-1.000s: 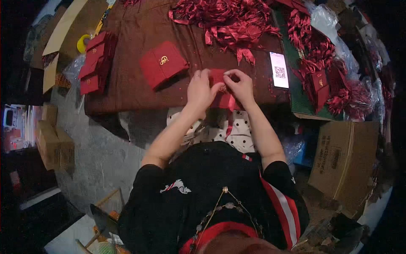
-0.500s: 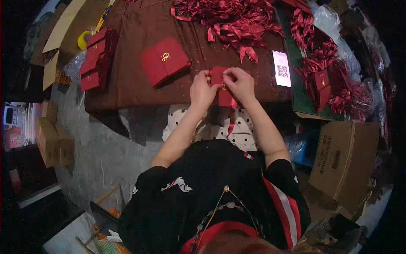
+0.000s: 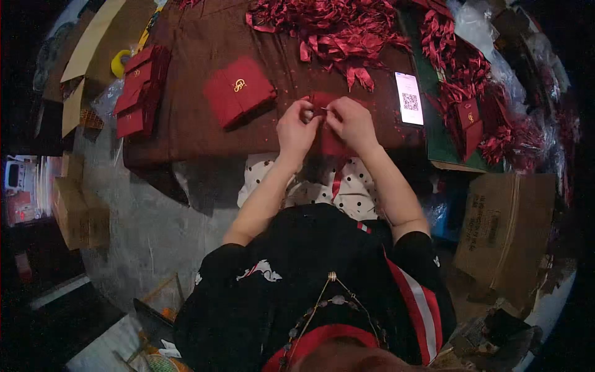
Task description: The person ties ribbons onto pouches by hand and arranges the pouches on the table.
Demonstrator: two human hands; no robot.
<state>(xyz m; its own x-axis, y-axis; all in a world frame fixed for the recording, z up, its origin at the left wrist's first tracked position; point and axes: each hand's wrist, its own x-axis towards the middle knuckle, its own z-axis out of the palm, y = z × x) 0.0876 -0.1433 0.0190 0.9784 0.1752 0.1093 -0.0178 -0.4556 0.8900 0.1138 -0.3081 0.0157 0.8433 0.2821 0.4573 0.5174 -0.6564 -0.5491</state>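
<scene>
At the near edge of the brown cloth, my left hand point(image 3: 297, 131) and my right hand point(image 3: 353, 124) are close together over a red card or pouch point(image 3: 333, 144). Both hands have thumb and forefinger pinched. Between the fingertips runs a thin piece, seemingly red ribbon, too small to make out fully. A red ribbon end point(image 3: 336, 183) hangs down over the spotted fabric on my lap. Left of my hands lies a stack of red pouches point(image 3: 240, 93) with a gold emblem on top.
Red ribbons point(image 3: 338, 34) are heaped at the table's far side. A phone point(image 3: 409, 99) showing a code lies to the right, beside more ribboned pouches point(image 3: 471, 127). Further red pouches point(image 3: 141, 93) stand at the left edge. Cardboard boxes point(image 3: 505, 232) flank the table.
My hands have risen slightly off the red piece, and the gold mark between them no longer shows. The view has shifted a little.
</scene>
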